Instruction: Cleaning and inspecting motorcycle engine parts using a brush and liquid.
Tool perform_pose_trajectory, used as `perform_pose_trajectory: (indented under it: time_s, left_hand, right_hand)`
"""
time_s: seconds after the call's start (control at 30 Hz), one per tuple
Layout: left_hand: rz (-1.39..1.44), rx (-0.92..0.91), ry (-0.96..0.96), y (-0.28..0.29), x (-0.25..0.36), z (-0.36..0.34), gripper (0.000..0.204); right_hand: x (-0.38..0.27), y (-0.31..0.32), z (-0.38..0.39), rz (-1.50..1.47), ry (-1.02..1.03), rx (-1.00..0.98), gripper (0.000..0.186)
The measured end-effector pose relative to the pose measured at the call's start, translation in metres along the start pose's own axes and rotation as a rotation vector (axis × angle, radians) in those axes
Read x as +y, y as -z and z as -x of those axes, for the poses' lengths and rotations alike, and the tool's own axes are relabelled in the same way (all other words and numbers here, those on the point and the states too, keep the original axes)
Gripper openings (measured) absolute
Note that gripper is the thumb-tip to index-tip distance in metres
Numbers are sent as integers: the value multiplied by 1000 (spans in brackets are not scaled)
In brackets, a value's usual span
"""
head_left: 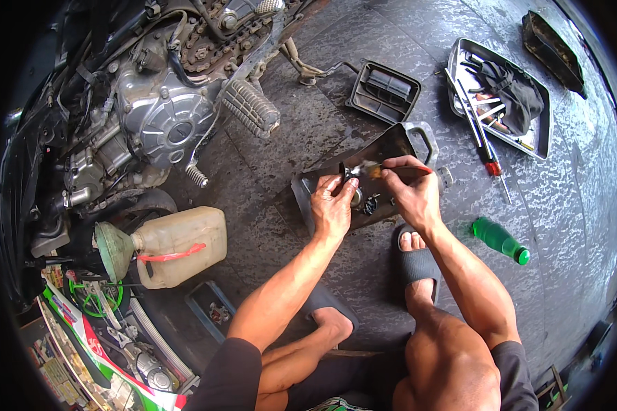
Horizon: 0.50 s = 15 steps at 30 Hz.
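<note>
My left hand [332, 211] is closed around a small dark part [343, 173], mostly hidden by the fingers. In my right hand [416, 196] is a brush [375, 171] with a reddish handle, its blurred bristles close to that part. I cannot tell whether they touch. Both hands are over an open dark container [399, 142] with a loop handle on its far right. Inside it, a small black part [371, 204] lies between my hands, with a round metal piece [356, 197] beside my left fingers.
A motorcycle engine [168, 120] with a footpeg [251, 107] stands at left. Nearer are a plastic jug [185, 240] and a funnel [114, 251]. Beyond the container lies a black open housing [385, 91]. At right are a tool tray [543, 140], a screwdriver [492, 166] and a green bottle [499, 238].
</note>
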<state>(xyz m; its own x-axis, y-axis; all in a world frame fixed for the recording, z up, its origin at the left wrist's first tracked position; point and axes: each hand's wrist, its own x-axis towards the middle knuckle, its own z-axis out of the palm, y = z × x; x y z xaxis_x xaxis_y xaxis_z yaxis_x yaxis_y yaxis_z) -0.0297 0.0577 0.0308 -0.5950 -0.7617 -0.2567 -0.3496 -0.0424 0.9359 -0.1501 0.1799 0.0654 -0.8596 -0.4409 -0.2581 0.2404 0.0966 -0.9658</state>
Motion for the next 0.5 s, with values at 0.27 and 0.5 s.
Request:
perform_pose_trajectory:
  time_s: [0.27,0.5]
  left_hand:
    - [-318,-39,-326,10,10,5,24]
    - [-220,-96,-277,16,8,0,20]
  right_hand:
    - [-13,5,-13,171,-201,-160,20]
    - [-14,14,-28,324,-90,-191,18]
